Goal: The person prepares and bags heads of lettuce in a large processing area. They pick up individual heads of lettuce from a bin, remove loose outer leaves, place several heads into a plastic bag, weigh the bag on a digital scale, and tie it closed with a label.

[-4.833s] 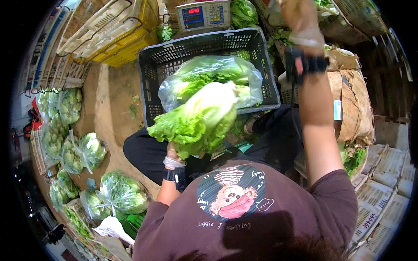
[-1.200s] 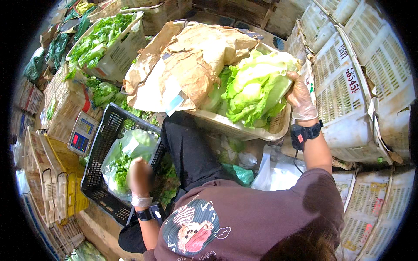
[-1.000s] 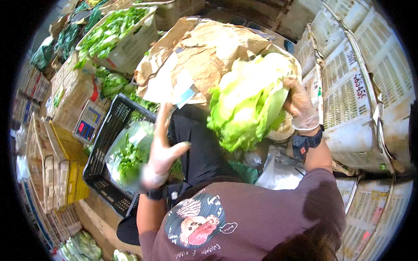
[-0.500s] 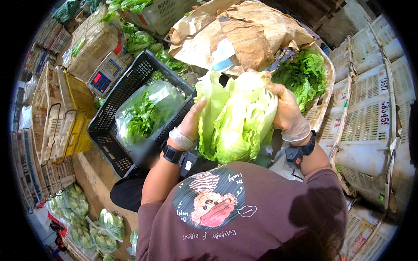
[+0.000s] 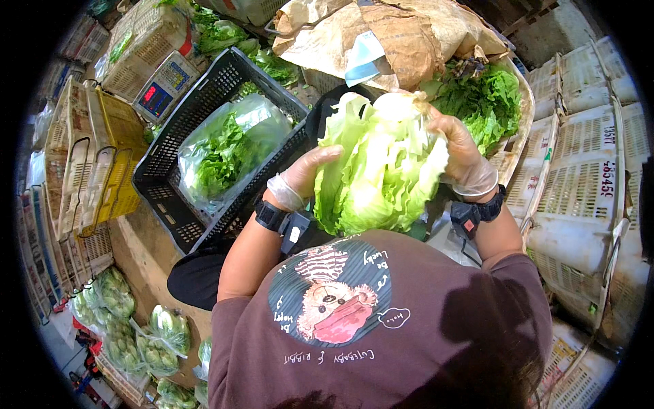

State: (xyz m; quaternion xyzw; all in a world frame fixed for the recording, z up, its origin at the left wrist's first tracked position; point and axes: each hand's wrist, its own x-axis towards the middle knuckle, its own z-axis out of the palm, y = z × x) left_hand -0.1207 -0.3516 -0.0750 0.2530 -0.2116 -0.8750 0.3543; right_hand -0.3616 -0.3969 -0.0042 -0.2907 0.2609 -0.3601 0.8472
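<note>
Between my two hands is a head of pale green lettuce (image 5: 381, 177), its whitish stem end turned away from me and its ruffled leaves toward my chest. My left hand (image 5: 306, 172), in a thin clear glove, grips its left side, thumb on the outer leaf and the other fingers hidden behind. On the far right, my right hand (image 5: 464, 153), also gloved, is closed around the lettuce near the stem end. A black plastic crate (image 5: 276, 102) stands to the left, with a clear bag of leafy greens (image 5: 225, 157) inside.
Brown paper (image 5: 395, 41) and a basket with loose green leaves (image 5: 480, 109) lie beyond the lettuce. Left are a digital scale (image 5: 163, 85) and a yellow crate (image 5: 122, 163). Bagged vegetables (image 5: 163, 334) sit at lower left; stacked white crates (image 5: 572, 177) line the right.
The lettuce has tilted slightly and shifted a little right, with its leaves spreading wider. Both hands moved right with it; the left thumb now lies across the leaf.
</note>
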